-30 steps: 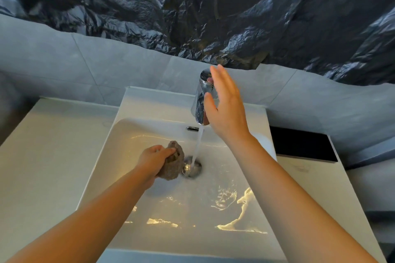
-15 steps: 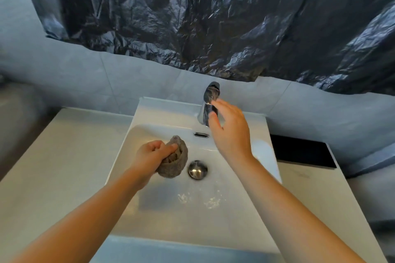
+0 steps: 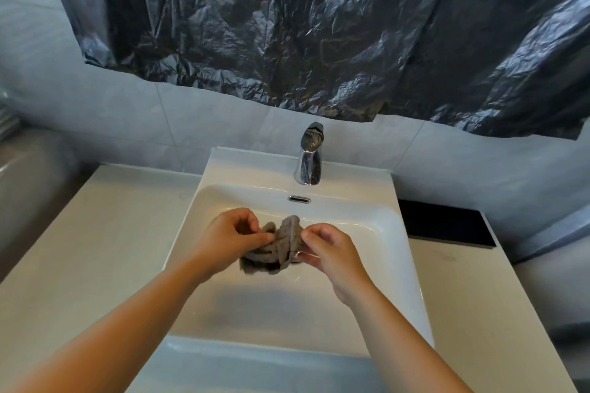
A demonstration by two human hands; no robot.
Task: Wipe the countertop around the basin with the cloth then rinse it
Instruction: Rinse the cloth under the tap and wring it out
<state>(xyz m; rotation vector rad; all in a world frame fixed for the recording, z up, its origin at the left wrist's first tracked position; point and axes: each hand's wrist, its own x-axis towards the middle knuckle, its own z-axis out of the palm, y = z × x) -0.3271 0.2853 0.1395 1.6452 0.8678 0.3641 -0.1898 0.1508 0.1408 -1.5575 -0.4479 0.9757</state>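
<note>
- Pale grey wall tiles [image 3: 127, 124] back the scene, and a crumpled black plastic sheet [image 3: 319, 25] hangs across their upper part.
- Below them a white countertop [image 3: 95, 249] runs along both sides of a white rectangular ceramic basin [image 3: 392, 233], which sits mid-counter against the back edge.
- A chrome tap [image 3: 309, 159] stands upright on the basin's rear ledge, its spout aimed at the bowl. A small chrome overflow slot [image 3: 299, 199] sits just below it in the bowl's back wall.
- A bunched grey-brown cloth [image 3: 281, 249] is held over the middle of the bowl, covering the drain (only a sliver of metal peeks out at the cloth's right edge). Whether it touches the bowl floor cannot be told.
- The left hand [image 3: 228, 239] pinches the cloth's left side, thumb and fingers curled onto the fabric.
- The right hand [image 3: 332, 252] pinches the right side in the same way, so the cloth is bunched between the two hands.
- Both bare forearms reach in from the near edge.
- A flat black rectangular panel [image 3: 443, 226] lies at the countertop's back right corner, just beside the basin's right rim.
</note>
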